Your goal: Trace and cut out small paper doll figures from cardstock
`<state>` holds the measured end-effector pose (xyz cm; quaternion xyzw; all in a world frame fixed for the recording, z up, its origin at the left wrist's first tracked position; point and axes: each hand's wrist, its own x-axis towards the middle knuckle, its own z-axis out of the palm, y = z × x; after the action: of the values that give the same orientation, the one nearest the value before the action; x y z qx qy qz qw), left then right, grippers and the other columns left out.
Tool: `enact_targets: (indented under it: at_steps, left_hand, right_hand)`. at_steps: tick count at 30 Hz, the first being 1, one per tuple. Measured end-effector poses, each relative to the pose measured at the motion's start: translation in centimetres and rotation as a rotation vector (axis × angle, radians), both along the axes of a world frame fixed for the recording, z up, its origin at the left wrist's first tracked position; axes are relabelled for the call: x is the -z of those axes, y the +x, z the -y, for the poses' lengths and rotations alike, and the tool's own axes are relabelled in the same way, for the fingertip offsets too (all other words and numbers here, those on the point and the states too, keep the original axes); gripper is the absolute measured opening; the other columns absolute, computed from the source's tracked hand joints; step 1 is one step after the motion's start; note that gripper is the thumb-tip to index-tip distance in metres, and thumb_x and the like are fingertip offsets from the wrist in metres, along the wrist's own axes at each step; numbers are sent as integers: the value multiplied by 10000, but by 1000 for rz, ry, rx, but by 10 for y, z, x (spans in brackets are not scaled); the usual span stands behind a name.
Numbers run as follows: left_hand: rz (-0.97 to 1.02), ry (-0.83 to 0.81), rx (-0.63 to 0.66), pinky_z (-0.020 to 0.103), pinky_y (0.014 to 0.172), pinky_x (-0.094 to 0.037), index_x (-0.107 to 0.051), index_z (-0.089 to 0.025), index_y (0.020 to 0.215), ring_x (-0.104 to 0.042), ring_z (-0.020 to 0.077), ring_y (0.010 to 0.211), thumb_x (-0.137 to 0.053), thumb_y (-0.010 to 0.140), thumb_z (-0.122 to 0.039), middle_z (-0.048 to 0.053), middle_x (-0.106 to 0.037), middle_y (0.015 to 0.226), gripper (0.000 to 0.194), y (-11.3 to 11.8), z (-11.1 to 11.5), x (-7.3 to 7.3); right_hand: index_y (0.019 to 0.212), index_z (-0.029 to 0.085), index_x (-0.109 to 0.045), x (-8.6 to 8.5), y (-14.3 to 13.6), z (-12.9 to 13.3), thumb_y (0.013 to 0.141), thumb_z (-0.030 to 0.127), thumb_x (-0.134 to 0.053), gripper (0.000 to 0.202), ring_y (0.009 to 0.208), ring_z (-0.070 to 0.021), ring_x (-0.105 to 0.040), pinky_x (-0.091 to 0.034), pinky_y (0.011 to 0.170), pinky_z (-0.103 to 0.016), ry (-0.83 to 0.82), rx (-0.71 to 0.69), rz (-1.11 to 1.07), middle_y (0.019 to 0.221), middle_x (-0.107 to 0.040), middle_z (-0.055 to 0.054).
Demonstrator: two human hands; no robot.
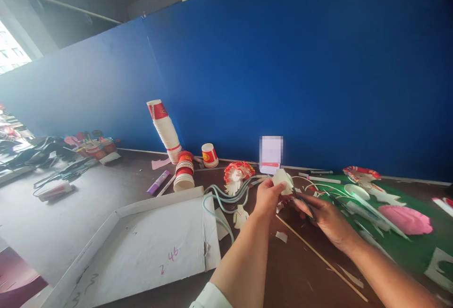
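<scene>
In the head view, my left hand (269, 197) pinches a cream-white piece of paper (283, 179), which looks like part of a cut paper cup. My right hand (323, 216) is closed around dark-handled scissors (305, 205), their blades pointing toward the paper; the blade tips are partly hidden. A red-and-white flower-like shape cut from a cup (239, 175) lies left of my hands. Below it is a small cut-out paper figure (241, 217). A thin wooden stick (320, 256) lies beneath my right hand, beside a small paper scrap (281, 236).
A white cardboard tray (141, 246) lies at left, a pale cable (217, 193) at its corner. Behind it stand a leaning stack of paper cups (164, 131) and a single cup (210, 155). At right, a green mat (406, 251) holds pink material (405, 219). A blue partition (300, 62) closes the back.
</scene>
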<state>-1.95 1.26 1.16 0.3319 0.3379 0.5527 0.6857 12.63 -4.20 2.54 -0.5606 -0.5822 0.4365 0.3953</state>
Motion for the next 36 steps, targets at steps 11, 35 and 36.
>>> enact_targets:
  at_steps: [11,35,36]
  left_hand:
    - [27,8,0,237,521,-429,-672,-131,841,-556,114,523,-808,554,-354,35,-636,677,388,-1,1,-3]
    - [-1,-13,9,235,509,-415,-672,-143,835,-584,134,549,-815,551,-389,39,-632,674,402,-1,-2,0]
    - [-6,-21,9,230,496,-403,-670,-146,835,-581,135,546,-813,550,-392,38,-631,671,403,-1,-1,-1]
  right_hand:
    - [1113,278,-757,0,0,1,782,601,-639,477,600,-173,-532,-372,504,-267,21,-16,8,631,-615,1]
    - [1072,277,-770,3,0,-1,734,619,-671,491,591,-167,-515,-374,504,-264,28,-11,-27,626,-609,1]
    - [1077,279,-769,4,0,-1,738,616,-670,488,586,-166,-514,-372,499,-262,28,-13,-29,624,-608,1]
